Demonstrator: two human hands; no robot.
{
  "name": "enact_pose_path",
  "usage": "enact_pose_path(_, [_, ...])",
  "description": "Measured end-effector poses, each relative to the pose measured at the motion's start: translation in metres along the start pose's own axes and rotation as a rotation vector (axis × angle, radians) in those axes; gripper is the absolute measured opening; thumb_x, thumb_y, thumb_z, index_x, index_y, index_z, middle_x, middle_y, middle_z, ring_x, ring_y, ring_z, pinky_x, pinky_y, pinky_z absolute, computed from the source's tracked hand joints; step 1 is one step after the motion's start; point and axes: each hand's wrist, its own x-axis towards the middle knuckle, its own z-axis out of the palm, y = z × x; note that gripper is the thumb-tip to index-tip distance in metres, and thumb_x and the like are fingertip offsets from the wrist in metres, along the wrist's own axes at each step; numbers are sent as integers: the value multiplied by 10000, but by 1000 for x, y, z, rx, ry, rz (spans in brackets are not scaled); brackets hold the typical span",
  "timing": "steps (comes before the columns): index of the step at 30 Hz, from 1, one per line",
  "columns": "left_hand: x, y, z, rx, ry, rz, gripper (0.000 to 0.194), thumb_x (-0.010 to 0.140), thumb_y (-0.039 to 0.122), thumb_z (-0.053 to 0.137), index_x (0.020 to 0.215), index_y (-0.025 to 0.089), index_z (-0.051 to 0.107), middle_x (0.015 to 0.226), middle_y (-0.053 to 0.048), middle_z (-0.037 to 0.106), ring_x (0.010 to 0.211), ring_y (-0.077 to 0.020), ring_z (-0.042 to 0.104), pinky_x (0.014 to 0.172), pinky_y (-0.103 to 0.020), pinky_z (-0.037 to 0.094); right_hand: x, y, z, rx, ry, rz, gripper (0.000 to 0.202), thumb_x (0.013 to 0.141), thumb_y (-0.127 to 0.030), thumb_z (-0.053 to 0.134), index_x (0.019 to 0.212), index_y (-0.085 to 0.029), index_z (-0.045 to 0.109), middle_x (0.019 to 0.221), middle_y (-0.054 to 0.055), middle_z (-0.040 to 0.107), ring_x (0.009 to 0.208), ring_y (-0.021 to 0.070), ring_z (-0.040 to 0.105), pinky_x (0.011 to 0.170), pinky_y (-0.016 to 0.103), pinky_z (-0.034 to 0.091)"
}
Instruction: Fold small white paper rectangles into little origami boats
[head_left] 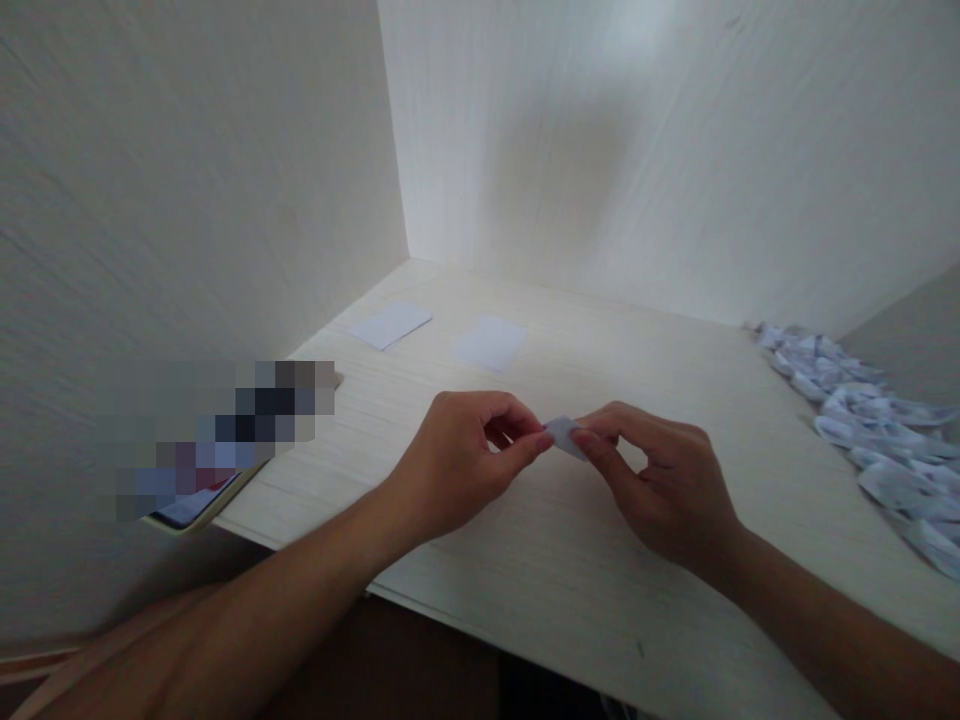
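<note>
A small piece of white paper [565, 438] is held between my two hands, above the pale tabletop. My left hand [476, 455] pinches its left corner between thumb and fingertips. On the other side my right hand [660, 470] grips it with thumb and index finger. The paper looks folded, though the fingers cover part of it. Beyond my hands a flat white sheet [491, 342] lies on the table, and to its left rests a small stack of white paper [391, 325].
At the right edge sits a long heap of folded white paper pieces [862, 410]. A phone [214, 505], partly blurred out, leans at the left by the side wall [187, 200]. The table's front edge [450, 615] runs below my forearms. A back wall [525, 150] closes the far side.
</note>
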Motion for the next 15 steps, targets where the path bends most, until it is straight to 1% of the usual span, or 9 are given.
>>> enact_pose_path(2, [-1, 2, 1, -71, 33, 18, 126, 851, 289, 769, 805, 173, 757, 782, -39, 795, 702, -166, 730, 668, -262, 575, 0, -1, 1, 10, -3, 10, 159, 973, -246, 636, 834, -212, 707, 743, 15, 719, 635, 148, 646, 602, 279, 482])
enact_pose_path(4, [-3, 4, 3, -117, 82, 68, 121, 852, 284, 775, 807, 174, 749, 799, -41, 799, 735, -169, 743, 688, -256, 588, 0, -2, 2, 37, -11, 5, 163, 973, -242, 638, 830, -205, 708, 742, 12, 717, 644, 143, 648, 611, 271, 487])
enact_pose_path(8, [-5, 7, 6, -99, 148, 160, 26, 841, 197, 777, 855, 184, 761, 799, -19, 795, 735, -153, 741, 661, -228, 592, -2, -4, 4, 97, -35, -17, 153, 972, -215, 633, 843, -184, 711, 775, 15, 726, 679, 127, 658, 641, 250, 496])
enact_pose_path(12, [-5, 7, 6, -97, 118, 206, 56, 842, 131, 762, 846, 183, 780, 809, -9, 798, 736, -131, 733, 681, -209, 606, -2, -4, 3, 91, -46, 1, 157, 968, -223, 633, 845, -173, 718, 749, 16, 719, 647, 123, 637, 622, 249, 488])
enact_pose_path(15, [-5, 6, 4, -123, 95, 155, 71, 853, 169, 762, 911, 189, 797, 835, -19, 801, 689, -134, 729, 603, -212, 609, -2, -4, 2, 90, -50, 21, 171, 967, -233, 636, 825, -182, 717, 715, 3, 708, 611, 118, 615, 595, 246, 471])
